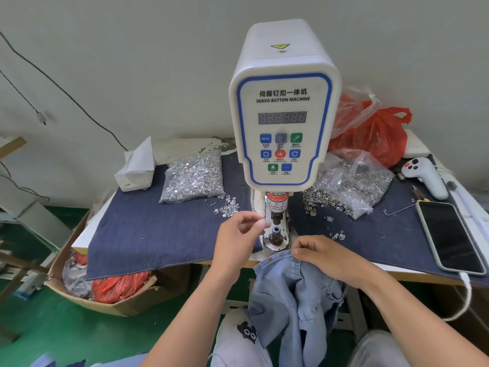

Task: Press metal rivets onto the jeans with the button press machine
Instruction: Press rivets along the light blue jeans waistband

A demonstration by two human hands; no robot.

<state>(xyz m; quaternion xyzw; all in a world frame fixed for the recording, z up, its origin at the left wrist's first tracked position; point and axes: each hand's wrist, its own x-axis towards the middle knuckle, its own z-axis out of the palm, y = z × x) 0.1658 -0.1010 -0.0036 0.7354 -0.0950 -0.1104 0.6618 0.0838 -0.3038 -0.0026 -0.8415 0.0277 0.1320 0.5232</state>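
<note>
The white servo button machine (284,102) stands at the table's middle, its press head (276,211) above the lower die (276,231). Light blue jeans (288,290) hang from the table's front edge over my lap; one rivet shows near the waistband corner. My right hand (325,254) pinches the waistband edge just in front of the die. My left hand (238,234) is raised beside the die on its left, fingertips pinched together at the press head; whether a small rivet sits between them I cannot make out. Loose rivet pins (227,207) lie left of the machine.
A bag of silver rivet pins (193,178) lies left of the machine, a bag of ring caps (349,186) right. A phone (449,235) and white controller (426,177) sit far right. Red bags (375,133) behind. A cardboard box (105,287) stands on the floor left.
</note>
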